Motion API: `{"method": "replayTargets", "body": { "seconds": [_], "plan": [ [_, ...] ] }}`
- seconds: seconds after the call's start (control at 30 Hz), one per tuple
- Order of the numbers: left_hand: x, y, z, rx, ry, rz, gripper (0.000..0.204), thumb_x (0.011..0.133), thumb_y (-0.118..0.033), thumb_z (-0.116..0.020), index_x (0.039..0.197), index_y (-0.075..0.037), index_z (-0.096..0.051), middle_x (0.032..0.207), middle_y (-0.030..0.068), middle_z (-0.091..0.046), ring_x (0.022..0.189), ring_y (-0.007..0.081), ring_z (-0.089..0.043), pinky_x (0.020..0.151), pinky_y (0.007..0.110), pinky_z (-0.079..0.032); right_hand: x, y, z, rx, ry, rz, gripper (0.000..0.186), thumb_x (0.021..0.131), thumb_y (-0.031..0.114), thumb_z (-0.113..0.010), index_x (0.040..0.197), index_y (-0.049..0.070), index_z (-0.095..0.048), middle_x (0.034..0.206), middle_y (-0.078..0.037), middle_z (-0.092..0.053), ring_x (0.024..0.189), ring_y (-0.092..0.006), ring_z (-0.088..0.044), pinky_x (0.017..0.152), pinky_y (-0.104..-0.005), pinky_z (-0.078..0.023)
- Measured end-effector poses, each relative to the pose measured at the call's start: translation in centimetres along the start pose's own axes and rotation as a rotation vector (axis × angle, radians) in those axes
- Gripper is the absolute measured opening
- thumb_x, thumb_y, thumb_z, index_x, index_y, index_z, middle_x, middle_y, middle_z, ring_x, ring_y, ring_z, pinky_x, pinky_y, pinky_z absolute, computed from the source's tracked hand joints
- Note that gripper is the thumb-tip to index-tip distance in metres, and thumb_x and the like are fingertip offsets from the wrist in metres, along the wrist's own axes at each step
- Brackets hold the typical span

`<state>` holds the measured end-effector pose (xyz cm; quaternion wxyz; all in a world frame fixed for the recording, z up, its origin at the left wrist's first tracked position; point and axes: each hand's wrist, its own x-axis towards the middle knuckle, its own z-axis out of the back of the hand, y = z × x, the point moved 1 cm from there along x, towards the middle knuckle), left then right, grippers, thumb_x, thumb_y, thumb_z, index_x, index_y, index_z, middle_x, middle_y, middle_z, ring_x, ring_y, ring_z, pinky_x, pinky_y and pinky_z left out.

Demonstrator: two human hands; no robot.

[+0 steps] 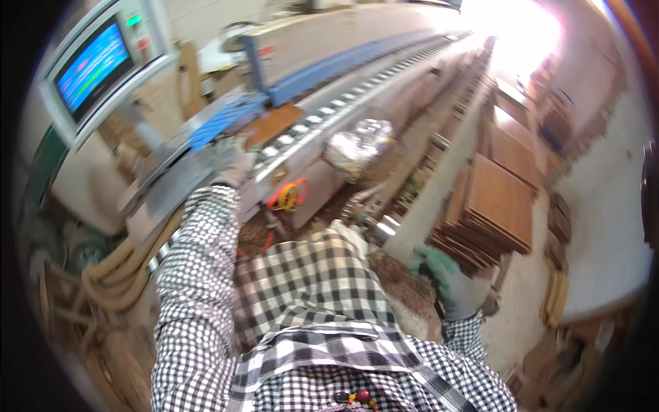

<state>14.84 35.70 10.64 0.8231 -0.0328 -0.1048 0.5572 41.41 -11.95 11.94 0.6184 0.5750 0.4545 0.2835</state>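
Observation:
My left hand (235,163), in a grey-green work glove, reaches forward onto the feed end of a long machine. Its fingers look stretched out flat, close to a brown board (273,126) and a blue slatted plate (223,122); blur hides whether they touch the board. That board lies beside the machine's track of pale pads (312,118), partly under the blue housing. Low at my right side, my right hand (449,280), gloved alike, hangs with its fingers loosely apart and nothing visible in it. It is nearest to a stack of brown panels (498,206).
A control screen (95,69) stands at the far left. A crumpled silvery bundle (360,145) and an orange-yellow tape-like item (288,196) sit along the machine's near side. A roller rail (429,196) runs between machine and panels. Tan hoses (123,278) curl at lower left.

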Motion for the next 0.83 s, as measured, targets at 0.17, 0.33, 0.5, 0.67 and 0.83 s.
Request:
{"method": "replayTargets", "body": {
  "seconds": [0.17, 0.33, 0.5, 0.67, 0.83],
  "plan": [
    [-0.7, -9.1, 0.2, -0.063, -0.492, -0.271, 0.064, 0.095, -0.044, -0.068, 0.148, -0.011, -0.052, 0.147, 0.0175, -0.054, 0.134, 0.0317, -0.052, 0.111, 0.044, -0.043, -6.7, 9.9, 9.6, -0.276, -0.476, 0.644, 0.047, 0.11, 0.036, -0.048, 0.132, -0.004, -0.061, 0.119, -0.012, -0.068, 0.101, -0.0182, -0.067, 0.094, -0.0326, -0.053],
    [-7.8, -27.4, 1.0, -1.284, 0.783, -0.332, 0.059, 0.103, -0.043, -0.06, 0.15, -0.01, -0.046, 0.12, 0.007, -0.056, 0.105, 0.0161, -0.053, 0.091, 0.035, -0.048, -8.6, 8.4, 23.5, -0.186, -0.866, 0.398, 0.048, 0.109, 0.042, -0.049, 0.135, 0.003, -0.061, 0.119, -0.009, -0.067, 0.103, -0.0166, -0.064, 0.094, -0.0346, -0.052],
    [-12.2, -36.5, -1.2, -1.501, 1.267, -0.003, 0.05, 0.101, -0.048, -0.064, 0.139, -0.016, -0.057, 0.11, 0.0004, -0.062, 0.091, 0.0137, -0.057, 0.087, 0.032, -0.05, -2.7, 8.0, 22.1, 0.055, -0.476, 0.127, 0.05, 0.104, 0.041, -0.06, 0.134, 0.002, -0.061, 0.124, -0.01, -0.068, 0.111, -0.0162, -0.065, 0.098, -0.0327, -0.052],
    [-12.6, -40.8, -5.3, -1.825, 1.507, -0.16, 0.063, 0.103, -0.047, -0.061, 0.151, -0.009, -0.047, 0.141, 0.0081, -0.061, 0.124, 0.0201, -0.061, 0.108, 0.036, -0.049, -1.1, 9.6, 18.2, -0.083, -0.423, 0.144, 0.049, 0.102, 0.035, -0.063, 0.129, -0.006, -0.062, 0.121, -0.01, -0.07, 0.105, -0.0152, -0.069, 0.091, -0.0278, -0.055],
    [-12.0, -39.6, -4.3, -1.874, 1.648, -0.084, 0.067, 0.101, -0.048, -0.063, 0.151, -0.007, -0.045, 0.146, 0.0093, -0.058, 0.132, 0.0215, -0.058, 0.111, 0.038, -0.049, -0.7, 10.0, 18.2, -0.409, -0.492, 0.027, 0.055, 0.101, 0.039, -0.064, 0.133, -0.005, -0.06, 0.124, -0.011, -0.069, 0.107, -0.016, -0.068, 0.092, -0.0275, -0.055]
  ]
}}
